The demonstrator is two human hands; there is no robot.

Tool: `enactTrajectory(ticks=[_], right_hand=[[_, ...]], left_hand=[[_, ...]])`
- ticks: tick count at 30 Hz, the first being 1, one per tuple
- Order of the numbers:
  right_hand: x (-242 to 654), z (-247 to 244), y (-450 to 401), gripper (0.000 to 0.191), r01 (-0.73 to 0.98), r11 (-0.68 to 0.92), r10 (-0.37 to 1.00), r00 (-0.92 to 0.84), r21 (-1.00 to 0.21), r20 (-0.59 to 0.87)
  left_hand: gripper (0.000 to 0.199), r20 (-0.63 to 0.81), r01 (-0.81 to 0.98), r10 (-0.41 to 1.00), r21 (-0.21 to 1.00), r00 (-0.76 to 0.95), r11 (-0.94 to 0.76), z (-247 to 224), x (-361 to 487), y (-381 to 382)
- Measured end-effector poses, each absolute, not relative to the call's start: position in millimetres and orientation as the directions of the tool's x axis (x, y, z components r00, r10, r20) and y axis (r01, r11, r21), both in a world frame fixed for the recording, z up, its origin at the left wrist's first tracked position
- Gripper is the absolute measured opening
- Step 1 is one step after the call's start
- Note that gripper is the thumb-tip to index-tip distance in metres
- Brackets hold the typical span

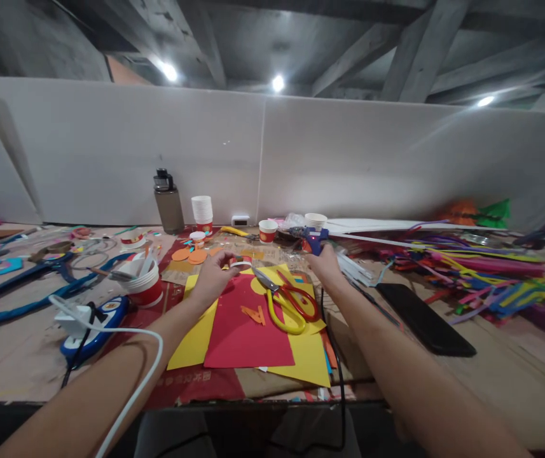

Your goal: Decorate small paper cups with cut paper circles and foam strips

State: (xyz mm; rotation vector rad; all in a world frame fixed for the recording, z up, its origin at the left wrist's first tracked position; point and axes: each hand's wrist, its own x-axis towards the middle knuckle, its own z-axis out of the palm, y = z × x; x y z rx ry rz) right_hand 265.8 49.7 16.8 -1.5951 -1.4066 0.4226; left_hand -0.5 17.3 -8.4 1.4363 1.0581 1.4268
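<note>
My left hand [215,272] pinches a small red-and-white piece [241,261], which looks like the cut-down part of a paper cup, just above the far edge of the papers. To its right, my right hand [324,259] is wrapped round a blue hot glue gun [318,240]. The gun's nozzle points left, and a small red light shows on its body. Between my forearms lie a red paper sheet [248,343] and yellow paper [313,369]. Scissors with yellow handles [285,326] and scissors with red handles [306,304] rest on them, beside orange paper scraps [254,315].
A red-and-white cup [145,289] of tools and a blue power strip [95,331] with a white cable stand left. Behind are a bottle [169,207], stacked cups [202,211] and pliers [235,231]. A black phone [425,318] and colourful pipe cleaners [491,267] lie right.
</note>
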Motion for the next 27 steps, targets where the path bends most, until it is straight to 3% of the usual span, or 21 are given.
enactTrajectory(ticks=[3,7,9,14,17,27], right_hand=[[258.2,21.7,48.5,0.036,0.449,0.152,0.93,0.238,-0.881,0.281],[249.3,24.1,36.0,0.037,0.177,0.284,0.952,0.066,-0.942,0.299],[245.6,24.5,25.5,0.032,0.145,0.285,0.957,0.021,-0.948,0.29],[238.1,30.9,-1.2,0.027,0.227,0.338,0.936,-0.18,-0.914,0.301],[236.4,36.6,-10.7,0.029,0.306,0.345,0.934,-0.205,-0.887,0.292],[230.6,54.0,-21.9,0.026,0.396,0.403,0.914,-0.221,-0.825,0.34]], left_hand=[[0.026,0.424,0.132,0.903,0.901,-0.064,-0.414,-13.4,-9.0,24.6],[0.016,0.665,0.336,0.746,0.704,-0.005,-0.625,-13.2,-20.2,27.4],[0.015,0.744,0.383,0.668,0.608,0.032,-0.696,-9.7,-23.5,26.0],[0.02,0.859,0.456,0.506,0.421,0.079,-0.784,0.9,-25.9,21.0],[0.018,0.879,0.48,0.462,0.356,0.12,-0.802,4.3,-26.9,19.8],[0.013,0.871,0.512,0.472,0.345,0.139,-0.787,11.3,-25.1,14.1]])
